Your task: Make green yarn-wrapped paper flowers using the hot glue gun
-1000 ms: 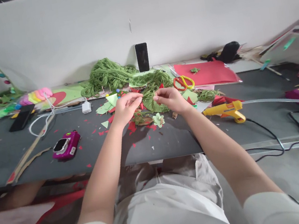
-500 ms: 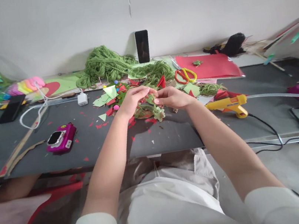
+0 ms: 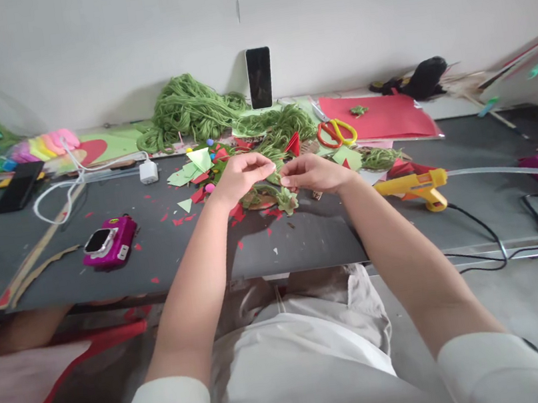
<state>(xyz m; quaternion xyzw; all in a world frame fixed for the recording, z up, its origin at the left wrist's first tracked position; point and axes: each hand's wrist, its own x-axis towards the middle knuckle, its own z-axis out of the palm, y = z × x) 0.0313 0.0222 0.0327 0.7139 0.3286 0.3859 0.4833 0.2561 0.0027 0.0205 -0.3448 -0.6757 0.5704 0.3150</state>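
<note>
My left hand (image 3: 246, 176) is closed in a pinch above a green, yarn-covered craft piece (image 3: 263, 195). Facing it, my right hand (image 3: 313, 173) is pinched too, its fingertips just to the right of the left hand's. Whatever lies between the fingertips is too small to make out. Below my right fingers sits a pale green leafy shape (image 3: 287, 201) at the piece's right edge. Both hands partly hide the craft piece. Behind them are loose green yarn (image 3: 288, 124) and a folded red paper piece (image 3: 293, 145).
Red-and-yellow scissors (image 3: 337, 133) lie by red paper sheets (image 3: 388, 118). A yellow glue gun (image 3: 415, 185) with its cord is at right. Left are a purple device (image 3: 112, 242) and a white charger (image 3: 148, 172). A phone (image 3: 261, 78) leans on the wall beside a yarn heap (image 3: 192, 108).
My hands have drawn slightly apart at the fingertips, and the left fingers now point more to the right. The leafy shape shows more freely below them. The view has shifted a little.
</note>
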